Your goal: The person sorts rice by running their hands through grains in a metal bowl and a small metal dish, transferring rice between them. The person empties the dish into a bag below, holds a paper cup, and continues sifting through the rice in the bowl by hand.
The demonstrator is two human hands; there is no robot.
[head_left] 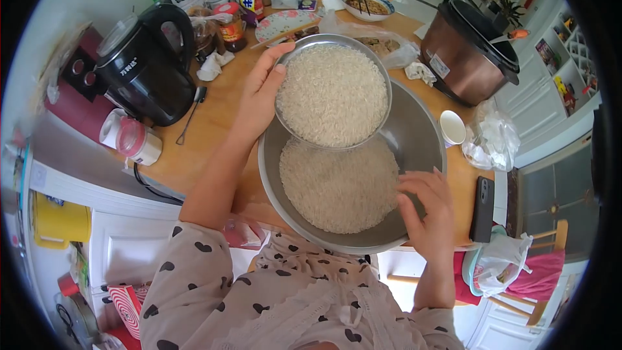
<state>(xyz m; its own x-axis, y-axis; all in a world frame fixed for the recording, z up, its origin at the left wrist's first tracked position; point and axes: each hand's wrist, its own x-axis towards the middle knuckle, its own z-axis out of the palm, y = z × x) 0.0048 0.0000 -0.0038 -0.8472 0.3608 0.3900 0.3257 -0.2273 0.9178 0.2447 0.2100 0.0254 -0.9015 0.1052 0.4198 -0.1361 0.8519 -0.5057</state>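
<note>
My left hand (264, 94) grips the rim of a round metal bowl (330, 38), thumb over the edge. White rice (334, 94) fills that bowl, which is held above the far side of a large metal basin (418, 133). More rice (340, 188) lies heaped on the basin's bottom, partly hidden by the bowl. Over the basin's right side is my right hand (427, 210), its fingers loosely bent and apart from the thumb, holding nothing. Its fingertips are close to the rice's right edge; whether they touch it I cannot tell.
A black kettle (146, 65) and jars stand on the table's left. At the right are a brown rice cooker (470, 52), a paper cup (452, 128), a plastic bag (492, 136) and a phone (482, 209). Beyond the basin is a noodle bowl (367, 16) with chopsticks.
</note>
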